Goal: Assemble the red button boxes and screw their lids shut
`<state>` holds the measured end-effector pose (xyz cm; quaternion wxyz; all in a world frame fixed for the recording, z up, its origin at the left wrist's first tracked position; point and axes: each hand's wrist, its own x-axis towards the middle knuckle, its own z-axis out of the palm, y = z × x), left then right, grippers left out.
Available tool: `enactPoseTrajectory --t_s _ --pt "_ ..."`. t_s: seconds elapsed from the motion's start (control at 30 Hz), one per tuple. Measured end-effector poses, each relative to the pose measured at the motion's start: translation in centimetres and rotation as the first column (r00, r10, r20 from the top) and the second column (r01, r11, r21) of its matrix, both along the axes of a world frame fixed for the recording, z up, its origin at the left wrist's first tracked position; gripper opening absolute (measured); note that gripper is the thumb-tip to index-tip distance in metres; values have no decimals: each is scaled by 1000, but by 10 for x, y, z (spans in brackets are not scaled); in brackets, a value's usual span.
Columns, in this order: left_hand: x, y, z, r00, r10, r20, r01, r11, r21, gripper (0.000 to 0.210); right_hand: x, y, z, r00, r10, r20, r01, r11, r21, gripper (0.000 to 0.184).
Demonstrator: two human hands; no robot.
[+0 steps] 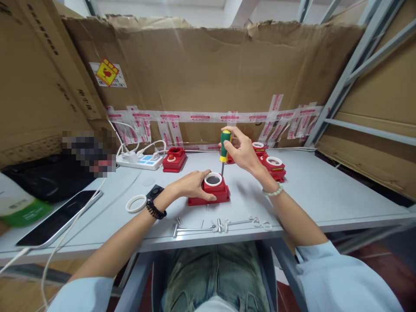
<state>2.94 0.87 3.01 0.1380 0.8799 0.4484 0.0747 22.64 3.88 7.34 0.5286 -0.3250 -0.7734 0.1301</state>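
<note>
Sitting at a pale grey worktop, you're boxed in by cardboard: a big torn sheet stands along the back edge, more cartons on the left, grey metal shelving w/ flat cardboard on the right. Strips of white tape w/ red print run across the back sheet near the worktop; print too small to read. A yellow-and-red diamond sticker sits top left on the sheet, writing not legible. Dark characters on the left carton can't be made out either.

Your left hand lies closed over the left side of a red square housing w/ a white ring on top, pressing it to the worktop near the front edge, centre. Your right hand grips a green-and-yellow screwdriver upright, tip down at the housing's back right corner.

Loose screws & metal bits lie just in front of the housing. A white ring and small black part sit left of your wrist. More red housings: one back centre-left, several behind your right hand. A white power strip w/ cables lies back left, a dark tablet front left.
</note>
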Motion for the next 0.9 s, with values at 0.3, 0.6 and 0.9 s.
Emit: enactPoseTrajectory --t_s 0.3,0.6,0.9 --pt "1 -2 1 1000 8 -1 -8 1000 7 63 -11 3 -7 956 -284 75 263 941 211 33" --pt "1 -2 1 1000 10 14 -10 1000 0 63 2 3 0 998 5 70 -7 999 33 39" --pt "0 -2 1 999 -4 50 5 1000 -11 61 2 0 2 990 104 91 -101 994 -33 46"
